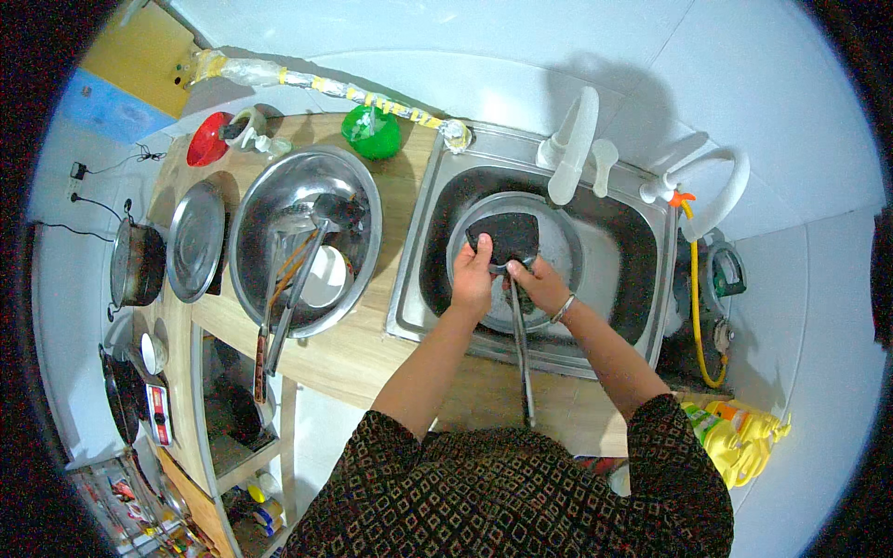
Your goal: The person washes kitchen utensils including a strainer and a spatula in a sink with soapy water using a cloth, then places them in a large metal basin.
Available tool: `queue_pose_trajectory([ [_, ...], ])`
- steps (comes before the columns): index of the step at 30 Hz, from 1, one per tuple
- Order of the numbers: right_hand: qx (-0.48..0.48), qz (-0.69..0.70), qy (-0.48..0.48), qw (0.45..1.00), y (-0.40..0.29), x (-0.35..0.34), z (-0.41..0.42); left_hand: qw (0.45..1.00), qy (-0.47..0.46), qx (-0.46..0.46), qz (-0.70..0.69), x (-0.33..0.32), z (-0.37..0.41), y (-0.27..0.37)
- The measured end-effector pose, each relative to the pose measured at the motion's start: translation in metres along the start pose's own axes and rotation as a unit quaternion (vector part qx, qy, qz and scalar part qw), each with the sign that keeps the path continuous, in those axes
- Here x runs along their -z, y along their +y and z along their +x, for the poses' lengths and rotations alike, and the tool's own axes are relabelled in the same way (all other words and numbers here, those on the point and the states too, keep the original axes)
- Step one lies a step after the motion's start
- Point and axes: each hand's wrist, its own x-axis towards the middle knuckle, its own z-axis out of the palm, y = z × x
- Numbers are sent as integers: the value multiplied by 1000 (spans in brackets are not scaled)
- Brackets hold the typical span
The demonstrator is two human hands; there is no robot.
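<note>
Over the sink I hold a wok spatula (504, 231) with a broad dark blade and a long metal handle that points back towards me. My left hand (473, 275) grips the left side of the blade, thumb on top. At the neck, where blade meets handle, my right hand (545, 284) closes around the spatula; it wears a bracelet. Below both hands a round metal basin (573, 240) sits in the stainless steel sink (624, 279). Something dark shows under my right hand, too covered to identify.
A white faucet (575, 150) arches over the sink's back edge. Left on the wooden counter (363, 349), a large steel bowl (241, 279) holds utensils and a white bowl (324, 277). A green basket (371, 132) stands behind. A yellow hose (694, 293) hangs at right.
</note>
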Motion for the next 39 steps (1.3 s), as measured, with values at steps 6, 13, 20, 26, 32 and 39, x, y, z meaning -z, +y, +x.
queue_pose_trajectory([
  [6,-79,-21,17,996,79,33,32,989,42,82,118,21,22,25],
  [13,-158,-449,123,871,192,30,36,954,18,195,228,52,55,-2],
  [20,-337,-83,161,924,105,22,45,936,70,224,261,73,52,-17],
  [26,-146,233,170,946,71,65,36,962,95,219,130,60,44,-36],
  [32,6,47,85,995,1,55,39,887,112,141,426,41,38,-48],
  [39,211,-373,136,893,21,21,66,863,56,116,488,17,27,-40],
])
